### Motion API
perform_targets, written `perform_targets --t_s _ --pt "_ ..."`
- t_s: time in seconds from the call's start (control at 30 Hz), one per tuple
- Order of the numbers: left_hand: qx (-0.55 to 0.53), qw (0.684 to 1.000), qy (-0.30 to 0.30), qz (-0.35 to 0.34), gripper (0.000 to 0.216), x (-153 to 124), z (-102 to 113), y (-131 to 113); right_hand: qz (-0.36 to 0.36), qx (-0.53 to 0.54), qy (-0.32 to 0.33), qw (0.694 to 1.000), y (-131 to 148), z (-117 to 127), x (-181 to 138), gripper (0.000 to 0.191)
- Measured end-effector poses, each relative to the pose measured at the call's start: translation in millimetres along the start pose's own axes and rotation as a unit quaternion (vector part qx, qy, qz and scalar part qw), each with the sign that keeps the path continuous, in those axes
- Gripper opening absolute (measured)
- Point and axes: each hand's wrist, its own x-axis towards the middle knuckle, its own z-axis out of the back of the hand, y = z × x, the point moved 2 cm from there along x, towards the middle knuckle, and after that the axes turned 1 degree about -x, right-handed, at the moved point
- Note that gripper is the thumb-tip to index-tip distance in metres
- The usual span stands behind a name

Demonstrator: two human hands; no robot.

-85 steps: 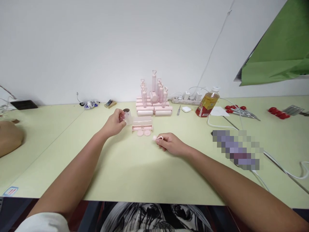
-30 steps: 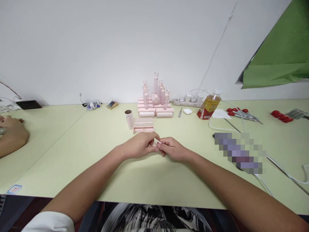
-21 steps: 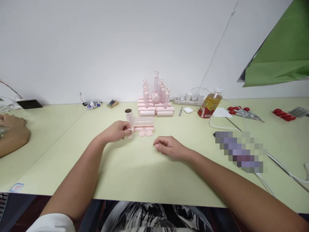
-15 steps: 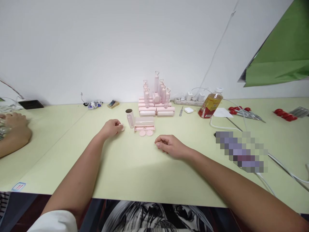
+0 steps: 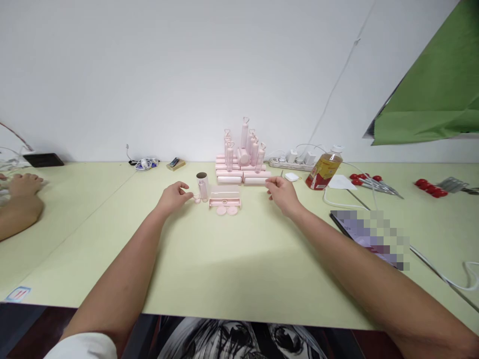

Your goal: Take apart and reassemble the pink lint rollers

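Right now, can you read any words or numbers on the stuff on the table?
Nothing here can be read for sure.
Bottle: red label, print too small to read.
Corner sticker: red marks, too blurred.
Small box: too small.
Flat dark device: pixelated, unreadable.

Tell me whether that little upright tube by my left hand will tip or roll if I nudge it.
Probably tips easily: the tube stands on end, taller than wide, on the smooth table. Once down, its round body would likely roll. It looks hollow at the top, so likely light.
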Motion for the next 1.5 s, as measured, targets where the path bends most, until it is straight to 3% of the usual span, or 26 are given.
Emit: perform_targets --t_s 0.13,0.23,0.27,0.33,0.47,0.57,0.67,0.8,0.83,0.97,1.1,1.23,1.3,1.4,1.5 --pt "-0.034 0.996 -0.080 -0.012 0.022 -3 7 -5 0.063 -0.037 -0.104 0.992 19 12 45 0.022" --pt "-0.063 0.990 -0.126 -0.022 0.018 -5 7 -8 0.134 -0.059 -0.136 0.980 56 18 77 0.026" --pt "-0.072 0.987 -0.139 -0.024 0.016 -5 7 -9 0.190 -0.090 -0.135 0.968 72 19 89 0.026" --pt "-0.087 0.983 -0.162 -0.025 0.014 -5 6 -9 0.256 -0.156 -0.087 0.950 100 15 113 0.029" --pt "-0.112 0.971 -0.211 -0.024 0.013 -8 5 -11 0.203 -0.261 0.015 0.944 129 -2 160 0.056" --pt "-0.130 0.963 -0.233 -0.037 0.014 -10 2 -12 0.181 -0.333 0.044 0.924 130 -21 182 0.066" --pt "-0.141 0.958 -0.247 -0.043 0.014 -13 -2 -14 0.169 -0.351 0.035 0.920 125 -37 192 0.054" --pt "-0.138 0.954 -0.258 -0.061 0.015 -20 -2 -20 0.210 -0.259 -0.039 0.942 128 -42 194 0.009" --pt "-0.134 0.955 -0.258 -0.066 0.016 -23 -2 -22 0.216 -0.242 -0.050 0.944 132 -40 193 0.008" --pt "-0.111 0.958 -0.251 -0.083 0.019 -34 -3 -34 0.245 -0.189 -0.085 0.947 155 -15 179 0.017" --pt "-0.147 0.957 -0.214 -0.128 0.019 -46 -13 -52 0.286 -0.036 -0.087 0.954 178 28 138 0.013" --pt "-0.270 0.953 -0.062 -0.122 0.026 -59 -35 -78 0.272 0.126 -0.087 0.950 173 67 68 0.014" --pt "-0.335 0.937 0.033 -0.093 0.036 -66 -49 -92 0.222 0.187 -0.084 0.953 157 75 30 0.019" --pt "-0.413 0.894 0.157 -0.072 0.049 -79 -72 -112 0.124 0.263 -0.076 0.954 122 73 -19 0.029" --pt "-0.502 0.826 0.248 -0.070 0.052 -91 -92 -128 0.091 0.348 -0.079 0.930 88 61 -52 0.038"
